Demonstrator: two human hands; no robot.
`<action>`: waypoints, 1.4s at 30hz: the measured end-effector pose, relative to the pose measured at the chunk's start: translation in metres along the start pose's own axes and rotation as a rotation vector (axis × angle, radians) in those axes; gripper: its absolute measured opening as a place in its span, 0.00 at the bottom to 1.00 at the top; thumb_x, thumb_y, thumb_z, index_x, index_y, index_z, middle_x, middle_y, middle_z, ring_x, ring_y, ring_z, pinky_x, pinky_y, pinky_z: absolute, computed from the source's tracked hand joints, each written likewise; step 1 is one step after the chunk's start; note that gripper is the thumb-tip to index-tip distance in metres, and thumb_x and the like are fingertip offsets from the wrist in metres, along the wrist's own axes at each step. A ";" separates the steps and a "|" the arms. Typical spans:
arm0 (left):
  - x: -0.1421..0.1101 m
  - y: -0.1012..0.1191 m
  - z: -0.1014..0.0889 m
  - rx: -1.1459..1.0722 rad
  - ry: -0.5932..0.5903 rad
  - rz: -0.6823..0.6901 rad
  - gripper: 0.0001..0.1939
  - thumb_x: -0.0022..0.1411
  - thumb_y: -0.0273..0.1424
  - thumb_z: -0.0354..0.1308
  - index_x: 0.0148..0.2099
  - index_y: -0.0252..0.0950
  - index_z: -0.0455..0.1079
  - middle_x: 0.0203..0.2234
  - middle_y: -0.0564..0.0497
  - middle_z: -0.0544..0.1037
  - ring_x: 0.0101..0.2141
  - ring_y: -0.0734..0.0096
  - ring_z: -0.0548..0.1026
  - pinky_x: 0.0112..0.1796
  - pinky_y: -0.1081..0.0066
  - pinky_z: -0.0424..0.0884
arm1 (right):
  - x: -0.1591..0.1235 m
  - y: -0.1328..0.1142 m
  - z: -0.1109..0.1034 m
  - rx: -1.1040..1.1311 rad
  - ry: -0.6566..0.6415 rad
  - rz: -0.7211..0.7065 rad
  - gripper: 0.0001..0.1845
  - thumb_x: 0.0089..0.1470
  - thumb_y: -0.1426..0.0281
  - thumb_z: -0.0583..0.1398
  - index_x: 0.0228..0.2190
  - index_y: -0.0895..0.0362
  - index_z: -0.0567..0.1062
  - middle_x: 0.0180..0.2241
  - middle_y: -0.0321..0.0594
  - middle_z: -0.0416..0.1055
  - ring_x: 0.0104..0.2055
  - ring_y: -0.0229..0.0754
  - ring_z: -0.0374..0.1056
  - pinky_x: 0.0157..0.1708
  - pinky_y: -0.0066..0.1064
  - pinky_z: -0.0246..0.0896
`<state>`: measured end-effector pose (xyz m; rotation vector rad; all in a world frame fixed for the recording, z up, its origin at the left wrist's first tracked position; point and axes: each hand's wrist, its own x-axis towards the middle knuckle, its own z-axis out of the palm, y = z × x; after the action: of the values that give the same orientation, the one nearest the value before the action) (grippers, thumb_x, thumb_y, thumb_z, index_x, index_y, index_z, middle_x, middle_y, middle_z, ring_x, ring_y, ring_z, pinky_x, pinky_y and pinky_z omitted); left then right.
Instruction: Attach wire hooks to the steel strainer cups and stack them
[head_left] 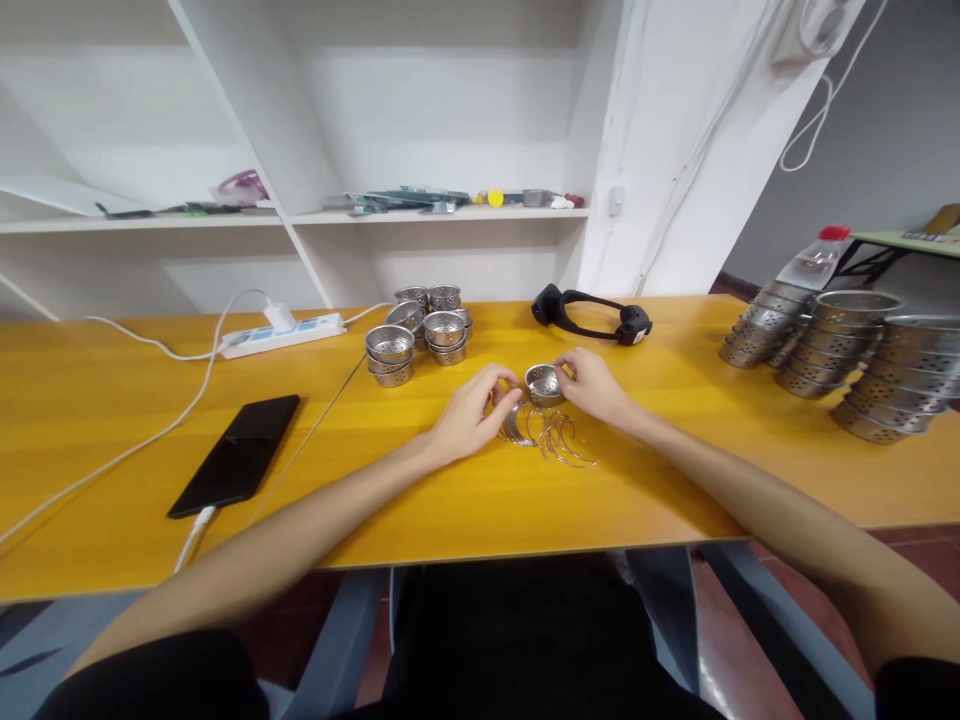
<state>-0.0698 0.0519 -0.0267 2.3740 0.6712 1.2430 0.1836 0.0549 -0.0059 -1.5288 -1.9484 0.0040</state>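
Observation:
A small perforated metal cup (545,388) stands upright on the yellow table between my two hands. The fingertips of my right hand (592,385) pinch the right side of its rim. To the cup's left, my left hand (474,412) is bent, its thumb and index finger apart with nothing visible between them. Those fingertips are close to several thin curved wire handles (559,436), which lie in a loose heap just in front of the cup. Some wires are partly hidden beside my left thumb.
Stacked perforated cups (390,345) stand behind my left hand, and taller stacks (836,335) rise at the right near a bottle (811,260). A black headset (592,312) lies at the back. Leftward are a phone (236,455), a power strip (285,335) and loose cables.

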 end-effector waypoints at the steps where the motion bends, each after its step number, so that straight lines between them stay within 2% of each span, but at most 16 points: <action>1: 0.000 0.001 0.000 0.015 -0.009 0.016 0.08 0.77 0.37 0.54 0.52 0.39 0.69 0.40 0.49 0.77 0.35 0.69 0.74 0.38 0.67 0.71 | -0.001 -0.001 0.001 -0.001 0.008 -0.016 0.08 0.61 0.75 0.60 0.35 0.60 0.81 0.35 0.48 0.77 0.35 0.46 0.69 0.40 0.36 0.64; 8: 0.002 0.002 0.000 0.113 -0.049 0.034 0.15 0.76 0.40 0.57 0.58 0.38 0.66 0.46 0.45 0.78 0.40 0.63 0.77 0.46 0.60 0.75 | -0.002 -0.004 0.003 0.058 0.036 -0.045 0.08 0.62 0.75 0.59 0.34 0.59 0.79 0.34 0.44 0.75 0.34 0.44 0.68 0.39 0.35 0.63; 11: 0.002 0.000 0.003 0.153 -0.069 0.008 0.27 0.72 0.45 0.62 0.65 0.38 0.63 0.54 0.40 0.77 0.51 0.54 0.78 0.53 0.53 0.75 | -0.002 -0.005 0.003 0.099 0.037 -0.063 0.08 0.64 0.74 0.59 0.34 0.59 0.79 0.33 0.43 0.74 0.34 0.44 0.67 0.40 0.35 0.64; 14: 0.005 -0.003 0.007 0.186 -0.084 -0.029 0.42 0.65 0.52 0.68 0.71 0.39 0.57 0.62 0.36 0.73 0.61 0.44 0.74 0.60 0.45 0.70 | -0.004 -0.008 0.004 0.131 0.041 -0.098 0.09 0.65 0.74 0.59 0.35 0.58 0.79 0.33 0.43 0.73 0.35 0.44 0.68 0.40 0.36 0.64; 16: 0.007 -0.007 0.010 0.183 -0.094 -0.041 0.47 0.62 0.54 0.69 0.73 0.41 0.56 0.66 0.35 0.70 0.65 0.41 0.70 0.63 0.42 0.68 | -0.005 -0.010 0.004 0.149 0.047 -0.130 0.09 0.65 0.75 0.58 0.36 0.58 0.79 0.34 0.43 0.72 0.36 0.45 0.68 0.41 0.36 0.65; 21: 0.013 -0.016 0.013 0.094 -0.122 0.000 0.47 0.61 0.50 0.72 0.74 0.44 0.55 0.70 0.37 0.67 0.69 0.43 0.67 0.66 0.43 0.65 | -0.008 -0.021 0.006 0.190 0.048 -0.223 0.10 0.67 0.75 0.57 0.39 0.57 0.80 0.35 0.42 0.70 0.36 0.44 0.67 0.40 0.36 0.66; 26: 0.015 -0.016 0.012 -0.007 -0.106 0.002 0.43 0.59 0.44 0.76 0.70 0.44 0.62 0.65 0.40 0.73 0.65 0.46 0.72 0.66 0.45 0.67 | -0.009 -0.031 0.005 0.236 0.048 -0.221 0.11 0.68 0.73 0.57 0.38 0.58 0.81 0.34 0.41 0.68 0.34 0.43 0.65 0.40 0.36 0.65; 30: 0.014 -0.010 0.009 -0.111 -0.089 -0.008 0.45 0.62 0.38 0.74 0.74 0.44 0.54 0.66 0.39 0.73 0.66 0.49 0.71 0.66 0.47 0.68 | -0.006 -0.029 0.004 0.372 0.063 -0.095 0.10 0.64 0.69 0.62 0.42 0.58 0.84 0.33 0.39 0.70 0.33 0.42 0.67 0.38 0.37 0.67; 34: 0.011 -0.008 0.008 -0.081 -0.041 -0.006 0.45 0.62 0.37 0.72 0.74 0.43 0.53 0.66 0.38 0.72 0.66 0.48 0.72 0.65 0.47 0.69 | -0.002 -0.021 -0.002 0.678 -0.027 0.152 0.17 0.57 0.69 0.68 0.49 0.59 0.83 0.32 0.38 0.76 0.33 0.43 0.72 0.41 0.41 0.74; 36: 0.011 -0.009 0.008 -0.054 -0.001 -0.030 0.44 0.62 0.37 0.72 0.73 0.42 0.54 0.65 0.37 0.72 0.64 0.48 0.73 0.64 0.46 0.70 | 0.001 -0.017 -0.007 0.879 -0.083 0.288 0.16 0.56 0.72 0.70 0.47 0.60 0.84 0.34 0.41 0.80 0.35 0.44 0.77 0.47 0.44 0.77; 38: 0.010 -0.011 0.008 -0.035 0.027 -0.049 0.43 0.62 0.37 0.72 0.72 0.42 0.55 0.65 0.37 0.72 0.62 0.47 0.75 0.63 0.46 0.71 | 0.003 -0.012 -0.009 1.036 -0.088 0.399 0.11 0.55 0.76 0.71 0.42 0.60 0.84 0.38 0.45 0.83 0.40 0.46 0.80 0.55 0.45 0.77; 42: 0.010 -0.013 0.007 -0.003 0.035 -0.037 0.41 0.63 0.37 0.71 0.71 0.43 0.55 0.66 0.40 0.71 0.62 0.49 0.74 0.64 0.48 0.70 | 0.007 0.000 -0.008 1.151 -0.041 0.518 0.05 0.55 0.78 0.72 0.34 0.60 0.84 0.40 0.48 0.85 0.45 0.47 0.83 0.60 0.43 0.77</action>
<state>-0.0622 0.0673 -0.0312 2.3314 0.7206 1.2719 0.1864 0.0581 0.0041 -1.1188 -1.0938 1.1577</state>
